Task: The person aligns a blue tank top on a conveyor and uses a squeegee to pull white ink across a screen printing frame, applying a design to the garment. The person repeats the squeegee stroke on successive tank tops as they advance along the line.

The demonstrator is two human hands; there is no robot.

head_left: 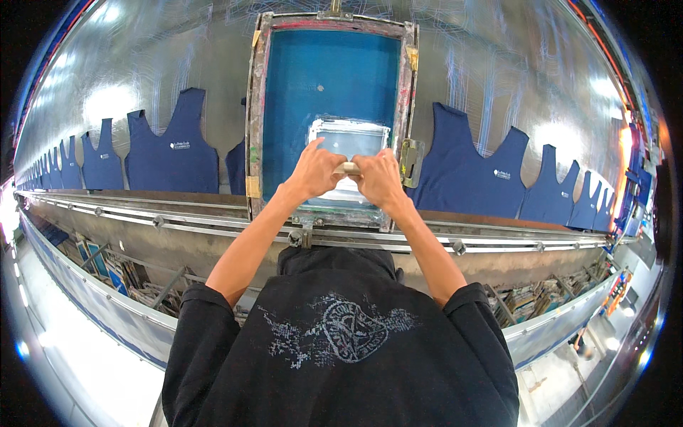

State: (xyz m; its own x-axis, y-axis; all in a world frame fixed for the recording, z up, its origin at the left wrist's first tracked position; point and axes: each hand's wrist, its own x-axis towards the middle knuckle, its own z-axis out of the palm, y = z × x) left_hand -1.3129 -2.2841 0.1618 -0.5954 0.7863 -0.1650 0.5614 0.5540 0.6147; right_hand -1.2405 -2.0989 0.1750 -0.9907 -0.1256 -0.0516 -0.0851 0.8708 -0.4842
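My left hand (313,171) and my right hand (379,178) are closed side by side on the pale handle of a squeegee (347,169). My left index finger sticks up a little, away from the handle. The squeegee stands over the near part of a printing screen (257,107), a stained rectangular frame with blue mesh (331,67). White ink (348,122) lies in a rough band beyond my hands and shows below them too. The squeegee's blade is mostly hidden by my hands.
Navy sleeveless garment pieces with small white prints lie in a row on the shiny table, one on the left (174,156), another on the right (469,160). A metal rail (178,215) runs along the near edge. A metal bracket (411,162) sits beside the frame. Below, racks hold several frames.
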